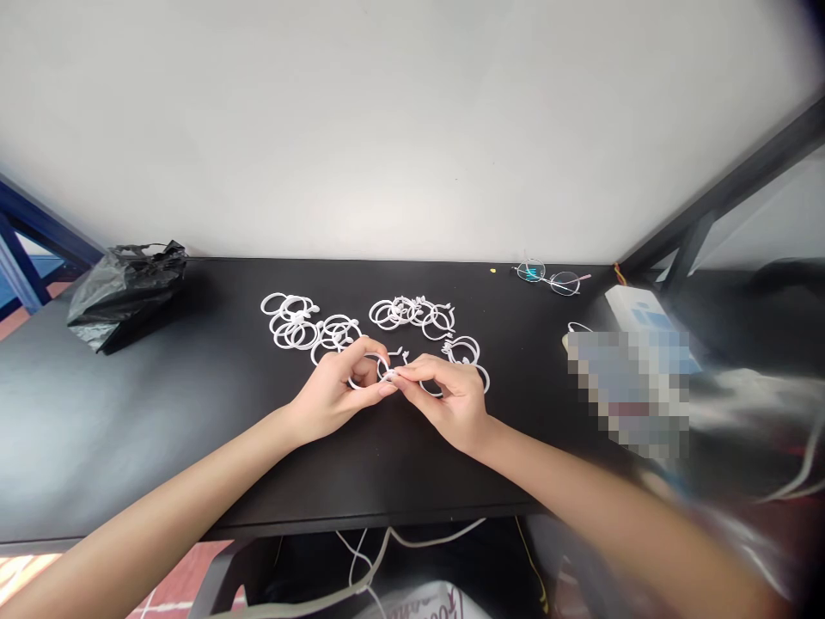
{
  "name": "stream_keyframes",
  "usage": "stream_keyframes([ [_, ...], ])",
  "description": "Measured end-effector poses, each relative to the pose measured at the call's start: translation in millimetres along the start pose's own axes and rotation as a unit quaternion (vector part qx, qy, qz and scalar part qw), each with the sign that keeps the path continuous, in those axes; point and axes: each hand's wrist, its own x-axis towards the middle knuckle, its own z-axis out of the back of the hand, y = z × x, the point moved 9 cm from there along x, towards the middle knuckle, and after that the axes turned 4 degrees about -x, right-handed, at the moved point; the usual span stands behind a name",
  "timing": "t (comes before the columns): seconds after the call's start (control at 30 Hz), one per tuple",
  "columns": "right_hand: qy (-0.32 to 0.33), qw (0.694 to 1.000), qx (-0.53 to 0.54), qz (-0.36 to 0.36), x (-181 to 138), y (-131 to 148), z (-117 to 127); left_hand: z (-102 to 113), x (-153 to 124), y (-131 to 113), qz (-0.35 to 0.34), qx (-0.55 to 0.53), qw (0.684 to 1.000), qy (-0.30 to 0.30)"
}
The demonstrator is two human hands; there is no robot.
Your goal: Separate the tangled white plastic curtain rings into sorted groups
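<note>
My left hand (339, 387) and my right hand (448, 395) meet over the middle of a black table (193, 413). Both pinch one white plastic ring (381, 371) between fingertips, just above the tabletop. Part of another white ring (480, 376) shows behind my right hand. Beyond the hands lie loose white rings in clusters: one at the left (293, 320), one in the middle (336, 334), one further right (412, 314), and a small pair (462, 349) by my right hand.
A crumpled black plastic bag (122, 291) sits at the table's back left. A pair of glasses (547, 277) lies at the back right. A white box (638, 309) and a blurred-out item stand at the right. Cables (367, 559) hang below the front edge.
</note>
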Motion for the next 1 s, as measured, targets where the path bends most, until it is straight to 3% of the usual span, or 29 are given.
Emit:
stream_keyframes([
  [0.13, 0.003, 1.000, 0.005, -0.017, 0.5, -2.0, -0.9, -0.4, -0.2, 3.5, 0.012, -0.006, 1.000, -0.002],
  [0.47, 0.008, 0.999, -0.032, 0.016, 2.5, 0.0, -0.5, 0.3, 0.7, -0.8, 0.001, 0.016, 1.000, -0.002],
  [0.6, 0.026, 0.995, -0.084, 0.044, 5.1, -1.6, -1.4, 18.6, 4.0, -3.8, -0.033, 0.102, 0.993, -0.044],
  [0.7, 0.072, 0.989, -0.115, 0.066, 4.3, -4.2, -8.3, 40.1, 5.6, -8.6, -0.077, 0.267, 0.954, -0.111],
  [0.8, 0.149, 0.974, -0.153, 0.070, -0.7, -9.3, -21.1, 45.0, 8.4, -9.5, -0.119, 0.385, 0.908, -0.114],
  [1.0, 0.243, 0.949, -0.197, 0.051, -10.2, -17.3, -35.7, 39.9, 13.4, 9.0, -0.104, 0.406, 0.906, -0.060],
])
